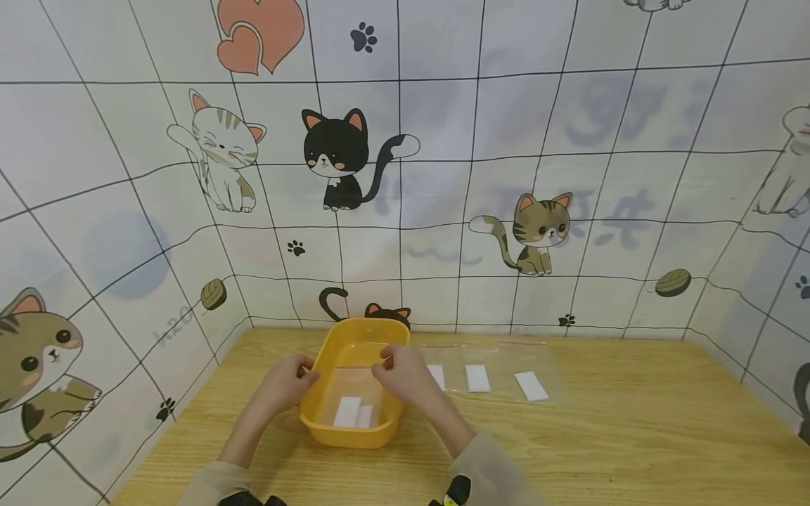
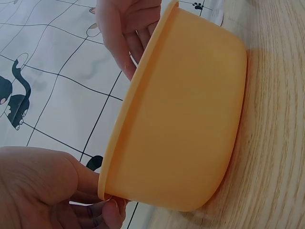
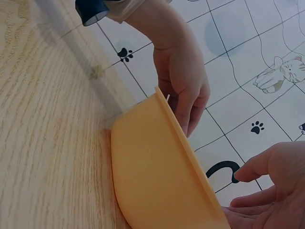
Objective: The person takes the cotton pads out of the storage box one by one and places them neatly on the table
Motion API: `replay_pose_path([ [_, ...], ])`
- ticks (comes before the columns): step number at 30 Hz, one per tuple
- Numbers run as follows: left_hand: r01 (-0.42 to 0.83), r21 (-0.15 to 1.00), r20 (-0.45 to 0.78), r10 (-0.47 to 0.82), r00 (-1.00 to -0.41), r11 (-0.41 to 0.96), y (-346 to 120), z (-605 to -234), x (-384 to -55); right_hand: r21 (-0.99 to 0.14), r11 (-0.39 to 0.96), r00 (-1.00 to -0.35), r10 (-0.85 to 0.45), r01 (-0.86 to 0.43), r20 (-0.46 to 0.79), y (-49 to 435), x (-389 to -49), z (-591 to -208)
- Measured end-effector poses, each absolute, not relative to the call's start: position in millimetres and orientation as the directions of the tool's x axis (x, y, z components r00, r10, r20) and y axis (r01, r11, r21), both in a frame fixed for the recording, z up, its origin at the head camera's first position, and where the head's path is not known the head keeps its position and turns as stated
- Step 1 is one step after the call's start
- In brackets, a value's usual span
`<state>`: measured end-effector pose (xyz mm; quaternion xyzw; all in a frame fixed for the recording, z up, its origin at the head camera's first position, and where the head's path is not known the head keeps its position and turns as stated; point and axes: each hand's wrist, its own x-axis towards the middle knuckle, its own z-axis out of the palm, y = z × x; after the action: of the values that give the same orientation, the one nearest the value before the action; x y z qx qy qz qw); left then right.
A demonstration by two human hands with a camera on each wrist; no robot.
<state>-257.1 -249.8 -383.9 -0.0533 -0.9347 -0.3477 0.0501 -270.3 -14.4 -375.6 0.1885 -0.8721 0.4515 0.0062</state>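
Note:
A yellow plastic basin stands on the wooden table. Inside it lies a clear plastic bag with white rectangular pieces in it. My left hand grips the basin's left rim; in the left wrist view that hand has fingers on both sides of the rim. Over the right rim reaches my right hand, its fingers bent loosely toward the inside. In the right wrist view, thumb and fingers of this hand stand apart, with nothing visible between them.
To the right of the basin, clear bags with white rectangular pieces lie flat on the table. A cloth backdrop printed with cats and grid lines rises behind and at both sides.

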Motion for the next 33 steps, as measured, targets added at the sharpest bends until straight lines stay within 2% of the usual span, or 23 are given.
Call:
replay_pose_path([
  [18,0.138,0.653,0.137,0.063,-0.989,0.744,-250.9,-386.2,-257.8,-0.723,0.602,-0.928,-0.343,-0.338,0.148,-36.3,-264.0,-385.1],
  [33,0.126,0.656,0.128,0.055,-0.990,0.745,-250.1,-385.4,-257.2,-0.716,0.644,-0.944,-0.325,-0.271,0.066,-54.2,-262.0,-394.8],
])
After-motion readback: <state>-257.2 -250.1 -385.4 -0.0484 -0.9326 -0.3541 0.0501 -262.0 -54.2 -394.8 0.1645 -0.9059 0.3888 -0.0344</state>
